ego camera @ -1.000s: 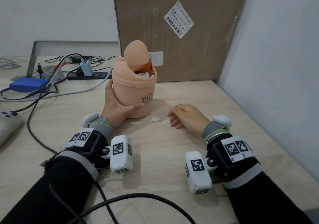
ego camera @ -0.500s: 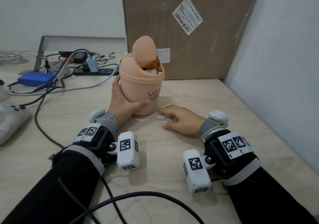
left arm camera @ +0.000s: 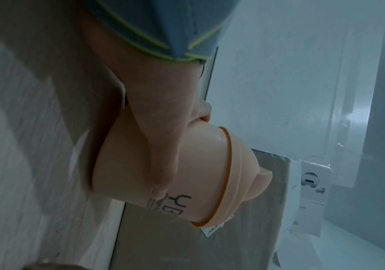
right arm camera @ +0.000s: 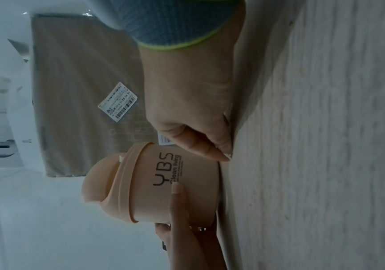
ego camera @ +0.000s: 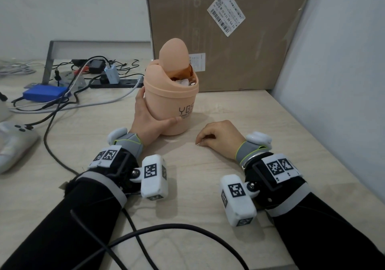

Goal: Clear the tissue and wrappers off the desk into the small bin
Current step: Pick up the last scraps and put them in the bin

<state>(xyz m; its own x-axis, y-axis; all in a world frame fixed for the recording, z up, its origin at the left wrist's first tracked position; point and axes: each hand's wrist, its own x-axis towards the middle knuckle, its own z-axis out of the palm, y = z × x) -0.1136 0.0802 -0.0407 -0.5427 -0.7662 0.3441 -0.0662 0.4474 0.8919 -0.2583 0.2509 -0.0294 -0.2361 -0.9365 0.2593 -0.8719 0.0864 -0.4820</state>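
While the left hand (ego camera: 151, 122) grips one bin (ego camera: 171, 101) near the desk's (ego camera: 239, 111) back edge, its lid tilts open. The right hand (ego camera: 218, 138), fingers curled, pinches one tissue scrap (ego camera: 198, 144) against the desk.

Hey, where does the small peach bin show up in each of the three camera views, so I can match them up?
Head: the bin stands upright at centre, gripped by the left hand.
Left wrist: the bin lies sideways at lower centre, lid pointing right, under the thumb.
Right wrist: the bin lies sideways at centre, lid pointing left.
Shared landmark: the cardboard box behind it, in all three.
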